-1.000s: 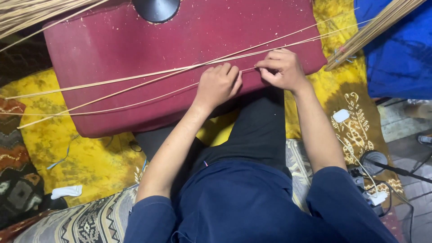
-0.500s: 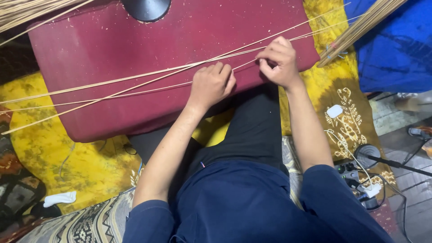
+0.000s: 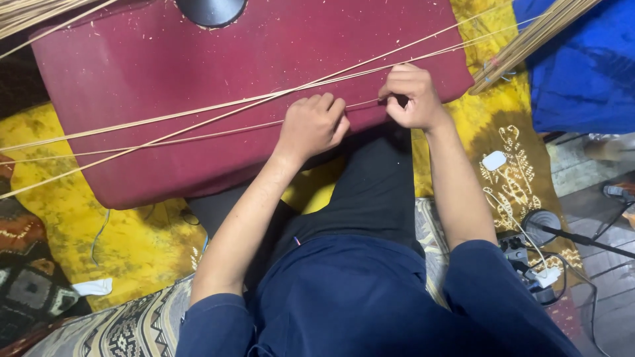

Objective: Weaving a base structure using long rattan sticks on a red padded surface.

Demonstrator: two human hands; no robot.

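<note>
- Right hand, just right of centre in the upper half of the frame, is curled with fingertips pressed together, pinching the near end of a thin pale bamboo strip.
- Left hand, just left of it, lies palm down with fingers close together, pressing on the same strip against the maroon cushion.
- Two more long strips run diagonally across the cushion from the left edge of the frame toward the upper right, crossing just above the left hand.
- A bound bundle of strips lies in the upper right, over the yellow patterned cloth and beside a blue cloth.
- A dark round object sits at the cushion's top edge; a power strip and cables lie at lower right.
- Risk, as a judgement: the strip looks thin and springy, so a sharp pull or bend at the pinch could split or snap it, and its edge could cut a finger sliding along it; loose strips nearby could tangle with it.
</note>
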